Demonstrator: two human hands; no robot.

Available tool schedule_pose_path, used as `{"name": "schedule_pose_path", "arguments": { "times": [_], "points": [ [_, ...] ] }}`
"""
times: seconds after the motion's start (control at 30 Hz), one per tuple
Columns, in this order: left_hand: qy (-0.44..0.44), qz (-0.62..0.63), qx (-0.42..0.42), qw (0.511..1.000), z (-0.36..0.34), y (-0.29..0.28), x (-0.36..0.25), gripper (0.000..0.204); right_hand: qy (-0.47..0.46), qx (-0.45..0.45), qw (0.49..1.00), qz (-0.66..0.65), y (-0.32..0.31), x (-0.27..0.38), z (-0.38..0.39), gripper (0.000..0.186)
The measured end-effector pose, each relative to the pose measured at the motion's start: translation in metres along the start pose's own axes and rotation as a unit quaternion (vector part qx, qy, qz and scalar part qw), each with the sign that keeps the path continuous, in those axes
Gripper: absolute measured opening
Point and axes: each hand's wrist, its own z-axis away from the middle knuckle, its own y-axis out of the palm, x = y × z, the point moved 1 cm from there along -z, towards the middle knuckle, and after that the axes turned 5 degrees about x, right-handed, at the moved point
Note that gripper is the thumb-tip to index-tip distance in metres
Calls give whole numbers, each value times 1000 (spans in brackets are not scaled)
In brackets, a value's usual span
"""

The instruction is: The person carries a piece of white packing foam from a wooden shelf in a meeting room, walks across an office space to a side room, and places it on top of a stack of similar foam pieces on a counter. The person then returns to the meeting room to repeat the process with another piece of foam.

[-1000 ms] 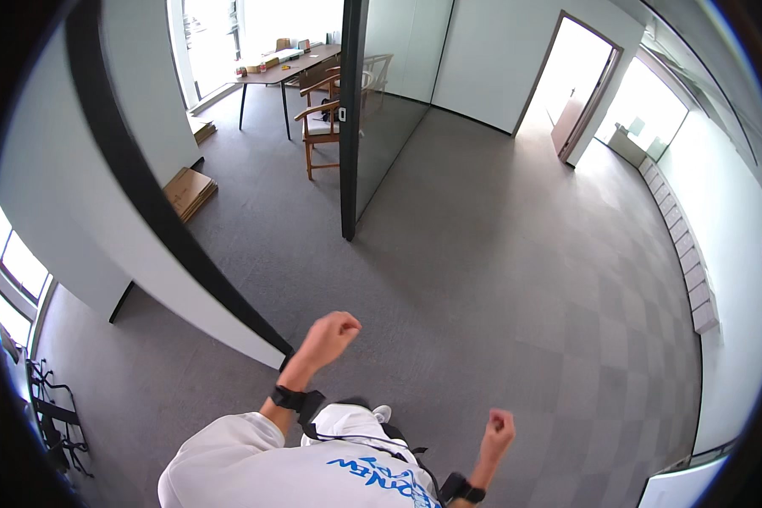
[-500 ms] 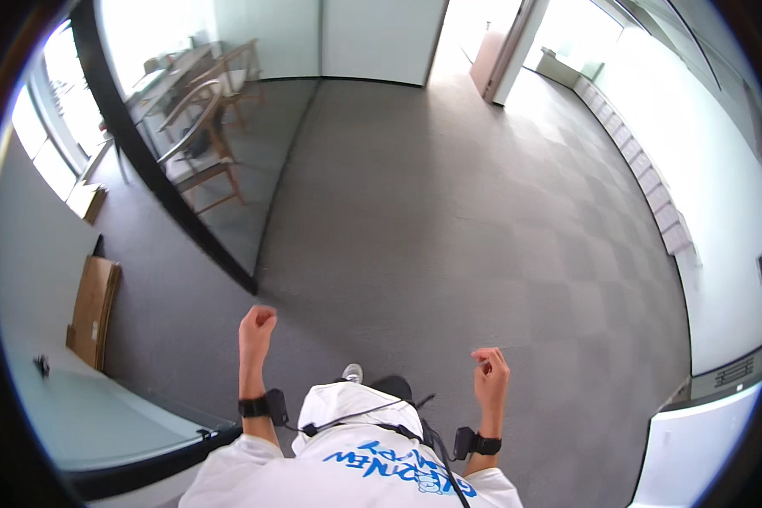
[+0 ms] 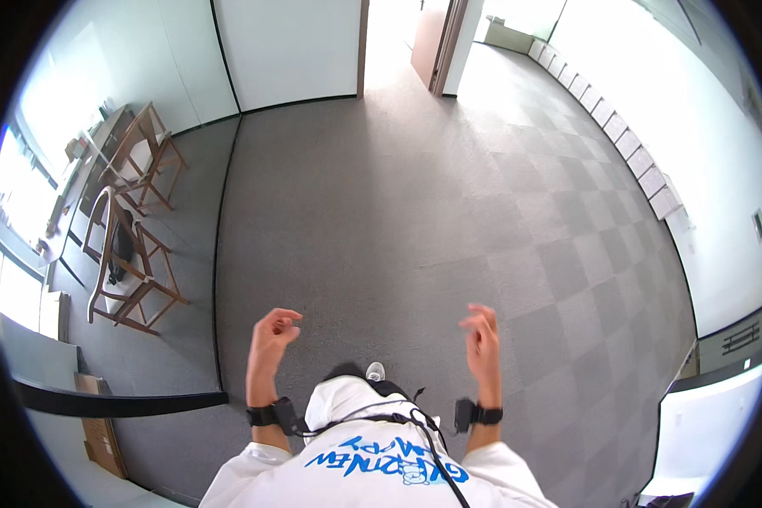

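Note:
My left hand (image 3: pixel 273 336) is raised over the floor with its fingers loosely bent. A gap shows between its thumb and fingers, and nothing is in it. On the other side, my right hand (image 3: pixel 483 340) is held up at a similar height, its fingers half curled, apart and slightly blurred, also with nothing in them. Both wrists wear black bands with a small dark box, the left band (image 3: pixel 263 416) and the right band (image 3: pixel 488 416). Neither hand touches anything. A grey shoe (image 3: pixel 375 371) shows below my white shirt (image 3: pixel 372 483).
Grey carpet (image 3: pixel 356 212) stretches ahead to a doorway with an open wooden door (image 3: pixel 429 46). Left, behind a glass partition, stand wooden chairs (image 3: pixel 135 271) and a long desk (image 3: pixel 80 182). Flattened cardboard (image 3: pixel 102 440) leans at lower left. Pale boxes (image 3: pixel 626 144) line the right wall.
My view has moved forward and turned, so the partition's black frame and the chairs sit further left and lower. The feet have swapped in a step. Both hands have loosened and stay empty.

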Motion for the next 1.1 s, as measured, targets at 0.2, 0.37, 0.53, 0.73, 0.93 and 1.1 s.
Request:
{"name": "schedule_pose_path", "arguments": {
  "times": [0.2,0.37,0.53,0.73,0.93,1.1],
  "points": [
    [-20,37,-147,988,-191,-47,9,35,-149,48,973,-172,42,-36,-277,19],
    [6,147,-166,975,-421,-6,12,51,-82,-13,993,-86,74,-140,-445,16],
    [99,57,-44,992,-681,111,-75,49,31,-110,991,-65,36,-234,-557,19],
    [328,105,119,931,-941,232,-161,19,142,-236,950,-147,23,-365,-700,24],
    [348,90,-28,933,-1170,260,-167,22,84,-198,960,-178,62,-467,-999,27],
    [267,-9,-152,952,-1296,219,-207,27,16,15,981,-195,97,-473,-1274,23]
  ]
}}
